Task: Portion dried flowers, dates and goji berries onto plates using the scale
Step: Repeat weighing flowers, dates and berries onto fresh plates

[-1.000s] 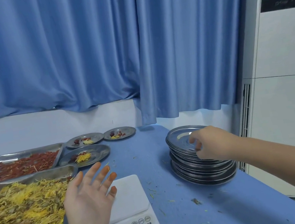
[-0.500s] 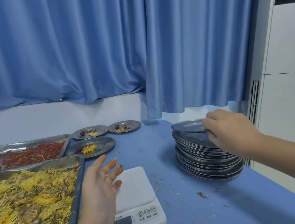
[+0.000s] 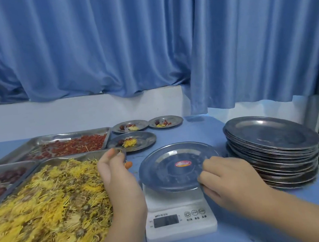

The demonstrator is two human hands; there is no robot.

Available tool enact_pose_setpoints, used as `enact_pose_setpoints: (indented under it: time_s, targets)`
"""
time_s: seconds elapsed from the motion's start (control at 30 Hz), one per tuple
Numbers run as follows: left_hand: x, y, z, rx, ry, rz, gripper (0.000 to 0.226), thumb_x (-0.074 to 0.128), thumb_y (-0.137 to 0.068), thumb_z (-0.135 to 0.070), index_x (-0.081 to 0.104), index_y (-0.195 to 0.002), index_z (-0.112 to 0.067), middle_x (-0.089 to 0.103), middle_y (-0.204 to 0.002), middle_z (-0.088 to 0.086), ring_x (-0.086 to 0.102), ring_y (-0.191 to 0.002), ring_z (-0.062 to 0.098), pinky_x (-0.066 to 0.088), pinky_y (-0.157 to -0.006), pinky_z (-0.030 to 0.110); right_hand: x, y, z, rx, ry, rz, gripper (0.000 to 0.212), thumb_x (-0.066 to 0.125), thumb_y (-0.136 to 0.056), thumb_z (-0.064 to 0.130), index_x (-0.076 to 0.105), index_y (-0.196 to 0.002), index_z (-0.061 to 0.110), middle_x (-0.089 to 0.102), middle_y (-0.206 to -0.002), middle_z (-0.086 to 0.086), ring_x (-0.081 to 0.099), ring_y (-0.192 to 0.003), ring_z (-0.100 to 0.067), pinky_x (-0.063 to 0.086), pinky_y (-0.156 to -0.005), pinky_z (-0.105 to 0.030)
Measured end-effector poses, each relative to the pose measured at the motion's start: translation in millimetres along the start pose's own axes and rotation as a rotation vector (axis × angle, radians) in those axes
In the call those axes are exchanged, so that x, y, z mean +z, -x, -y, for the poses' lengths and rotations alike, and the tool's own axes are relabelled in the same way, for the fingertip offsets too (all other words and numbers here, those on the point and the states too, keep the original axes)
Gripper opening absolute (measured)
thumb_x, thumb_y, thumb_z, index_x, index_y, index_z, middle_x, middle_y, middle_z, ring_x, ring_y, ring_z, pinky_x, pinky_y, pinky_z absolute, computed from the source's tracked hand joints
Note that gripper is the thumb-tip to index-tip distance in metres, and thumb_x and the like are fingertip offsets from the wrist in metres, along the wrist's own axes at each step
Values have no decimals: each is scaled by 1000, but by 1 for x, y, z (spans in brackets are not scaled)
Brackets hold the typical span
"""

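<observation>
One plate (image 3: 162, 174) had come off the stack (image 3: 270, 146) since half a second earlier and lay flat on the scale (image 3: 179, 221), between the stack and the tray (image 3: 73, 157) of dried flowers (image 3: 44, 209). I had the right hand (image 3: 228, 183) gripping its near right rim, fingers curled on the edge. The left hand (image 3: 120, 183), spread above the scale before, hung over the tray's far right corner with fingers curled; I could not tell whether they held anything.
</observation>
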State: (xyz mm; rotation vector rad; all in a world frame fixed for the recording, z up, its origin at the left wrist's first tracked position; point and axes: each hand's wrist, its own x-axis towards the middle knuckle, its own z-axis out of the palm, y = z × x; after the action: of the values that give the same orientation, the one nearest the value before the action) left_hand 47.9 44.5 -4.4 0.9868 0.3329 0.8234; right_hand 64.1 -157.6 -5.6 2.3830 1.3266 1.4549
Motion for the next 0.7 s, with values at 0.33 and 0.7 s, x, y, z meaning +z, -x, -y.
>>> enact_pose_setpoints:
  time_s: [0.33, 0.7]
  targets:
    - [-3, -11, 4, -57, -78, -13, 19, 49, -95, -22, 57, -104, -36, 60, -103, -10, 58, -93, 10, 40, -69, 28, 22, 9, 27, 152, -150, 169, 26, 78, -48, 4, 60, -62, 17, 54, -64, 2, 53, -54, -22, 42, -42, -29]
    - [-3, -13, 4, -73, -115, -18, 21, 50, -94, -17, 61, -98, -34, 60, -93, -10, 57, -80, 9, 42, -56, 22, -3, 40, 9, 421, -585, 310, 15, 56, -80, 20, 65, -91, 26, 59, -76, 12, 55, -68, -8, 50, -62, -34]
